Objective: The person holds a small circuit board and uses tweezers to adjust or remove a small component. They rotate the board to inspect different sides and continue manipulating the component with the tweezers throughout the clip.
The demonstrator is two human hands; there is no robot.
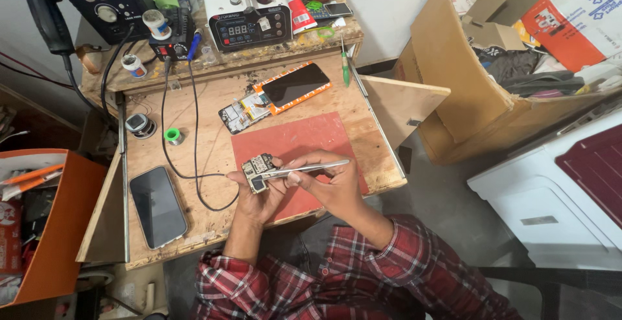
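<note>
Plaid red sleeves (363,274) fill the bottom of the view, and from them both hands reach over a red mat (311,142) on the plywood bench (214,109). Left hand (256,193) curls its fingers around a small circuit board (257,171), pinching it by its near edge and holding it just above the mat. Right hand (327,184) is closed on a pair of metal tweezers (304,169), thumb and fingers pressed together along the shaft, with the tips touching the board beside the left thumb. Beyond the hands lies an opened phone (285,90) with an orange frame, its inner parts exposed at one end. Left of the left hand rests a dark phone (157,206), face up, and a black cable (194,158) loops between it and the hand. Farther out from that hand sits a green solder spool (173,136).
</note>
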